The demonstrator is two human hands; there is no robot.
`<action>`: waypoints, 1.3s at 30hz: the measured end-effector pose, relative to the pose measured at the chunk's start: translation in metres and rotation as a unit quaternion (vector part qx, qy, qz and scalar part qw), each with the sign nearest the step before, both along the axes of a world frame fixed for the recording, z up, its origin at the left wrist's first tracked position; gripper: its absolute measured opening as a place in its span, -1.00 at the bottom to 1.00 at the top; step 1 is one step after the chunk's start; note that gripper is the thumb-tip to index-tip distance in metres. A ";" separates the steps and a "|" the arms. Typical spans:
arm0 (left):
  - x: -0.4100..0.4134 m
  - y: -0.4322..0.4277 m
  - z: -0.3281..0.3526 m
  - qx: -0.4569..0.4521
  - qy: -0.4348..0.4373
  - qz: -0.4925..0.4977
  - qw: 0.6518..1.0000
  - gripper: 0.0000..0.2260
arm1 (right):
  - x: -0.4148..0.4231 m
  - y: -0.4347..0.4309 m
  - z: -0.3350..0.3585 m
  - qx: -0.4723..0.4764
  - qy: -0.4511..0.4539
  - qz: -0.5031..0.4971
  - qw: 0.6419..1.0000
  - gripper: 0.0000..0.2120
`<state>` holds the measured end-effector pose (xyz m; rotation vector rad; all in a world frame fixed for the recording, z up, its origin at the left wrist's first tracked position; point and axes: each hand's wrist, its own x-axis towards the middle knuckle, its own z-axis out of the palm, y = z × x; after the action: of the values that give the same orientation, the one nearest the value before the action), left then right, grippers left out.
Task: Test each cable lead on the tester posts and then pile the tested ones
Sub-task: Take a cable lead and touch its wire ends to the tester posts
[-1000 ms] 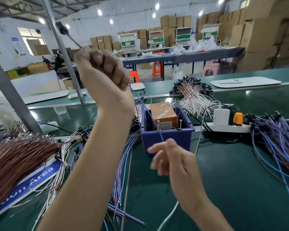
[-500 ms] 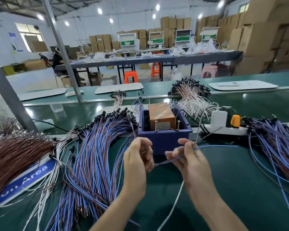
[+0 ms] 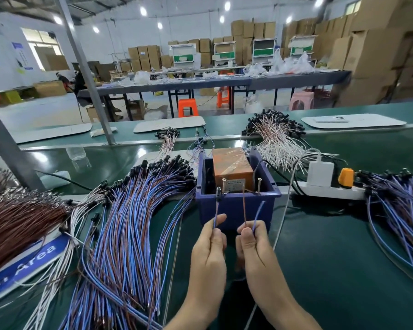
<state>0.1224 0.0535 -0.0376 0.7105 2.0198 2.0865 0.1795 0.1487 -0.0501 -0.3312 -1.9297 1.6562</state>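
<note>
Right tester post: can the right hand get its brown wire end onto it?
Probably yes: the right hand pinches the brown wire just before the blue box, its tip stands close beside the right post, and nothing lies between.

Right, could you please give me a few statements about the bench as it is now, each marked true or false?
1. Both the left hand and the right hand pinch the cable lead in front of the blue box. True.
2. The blue box holds a green block. False: the block is orange.
3. An orange plug sits in the white power strip. True.
4. The left hand rests on the pile of leads. False: it is held up, apart from the pile.
</note>
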 end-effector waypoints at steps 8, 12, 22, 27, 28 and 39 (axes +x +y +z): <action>0.010 0.002 -0.001 0.046 0.062 -0.020 0.997 -0.68 | 0.007 0.004 0.009 -0.024 0.053 0.050 0.997 -0.68; 0.009 0.004 -0.002 0.027 0.071 -0.063 0.995 -0.74 | 0.007 0.006 0.010 -0.027 0.039 0.074 0.996 -0.72; 0.009 0.005 -0.003 0.007 0.029 -0.147 0.989 -0.71 | 0.007 0.007 0.001 0.036 -0.019 0.060 0.997 -0.80; 0.009 0.006 -0.002 0.012 0.031 -0.139 0.990 -0.71 | 0.012 0.009 0.002 0.105 -0.009 0.039 0.994 -0.82; 0.009 0.005 -0.002 0.017 0.026 -0.138 0.990 -0.70 | 0.012 0.009 0.003 0.114 -0.010 0.035 0.993 -0.82; 0.002 0.006 0.001 0.042 0.021 -0.105 0.993 -0.93 | 0.018 0.014 0.005 0.122 -0.064 0.056 0.989 -0.89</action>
<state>0.1245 0.0594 -0.0370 0.9439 1.7972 2.0594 0.1972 0.1628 -0.0449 -0.2402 -2.2570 1.4758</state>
